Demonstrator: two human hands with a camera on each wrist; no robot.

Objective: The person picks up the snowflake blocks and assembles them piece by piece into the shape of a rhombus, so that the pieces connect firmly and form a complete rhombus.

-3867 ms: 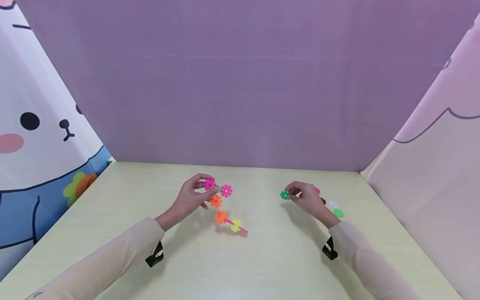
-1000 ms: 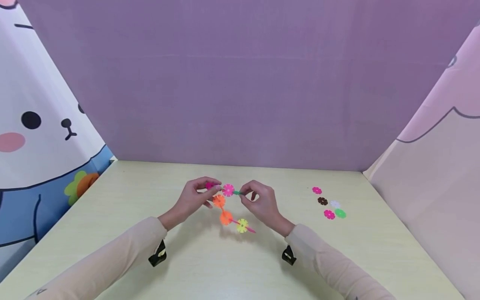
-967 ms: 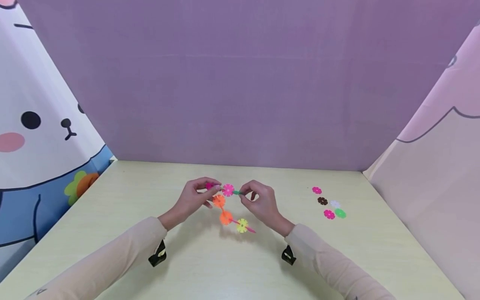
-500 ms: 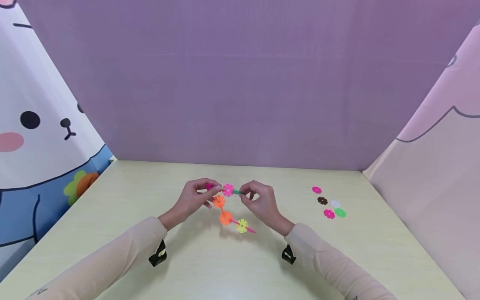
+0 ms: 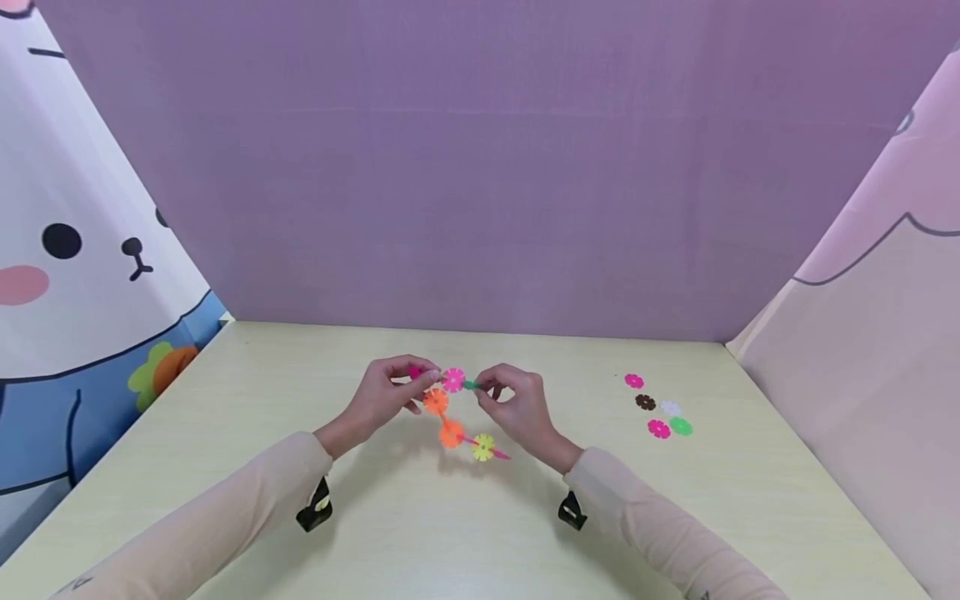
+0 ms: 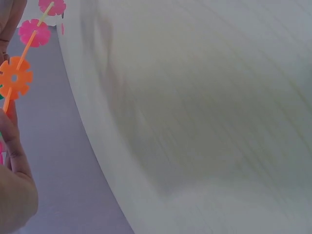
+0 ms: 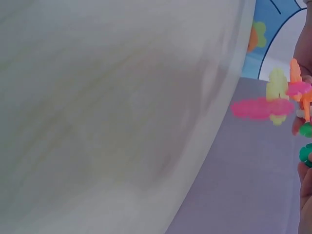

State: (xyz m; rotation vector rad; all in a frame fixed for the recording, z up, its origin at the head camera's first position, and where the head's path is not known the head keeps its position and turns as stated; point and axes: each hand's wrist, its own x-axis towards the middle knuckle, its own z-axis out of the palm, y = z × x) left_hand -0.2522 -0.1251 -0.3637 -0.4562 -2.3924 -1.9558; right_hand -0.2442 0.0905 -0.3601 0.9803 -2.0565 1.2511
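In the head view, my left hand (image 5: 378, 393) pinches a chain of notched plastic snowflake discs over the table. A bright pink disc (image 5: 453, 380) sits just past its fingertips, with another pink disc partly hidden by the fingers. Below hang two orange discs (image 5: 451, 434), a yellow disc (image 5: 483, 447) and an edge-on pink disc at the tail. Between thumb and fingers my right hand (image 5: 521, 407) holds a dark green disc (image 5: 470, 385) edge-on, right at the bright pink disc's rim. The right wrist view catches the dark green disc (image 7: 306, 153) at its right edge.
Several loose discs lie on the table (image 5: 420, 533) at the right: a pink disc (image 5: 633, 381), a brown disc (image 5: 645, 402), a white disc (image 5: 670, 407), a light green disc (image 5: 681, 426) and another pink one. A purple panel (image 5: 480, 183) rises behind the table.
From beside the loose discs, my right hand has come left with the dark green disc to the chain's pink disc. Over the last second both hands shift only slightly left.
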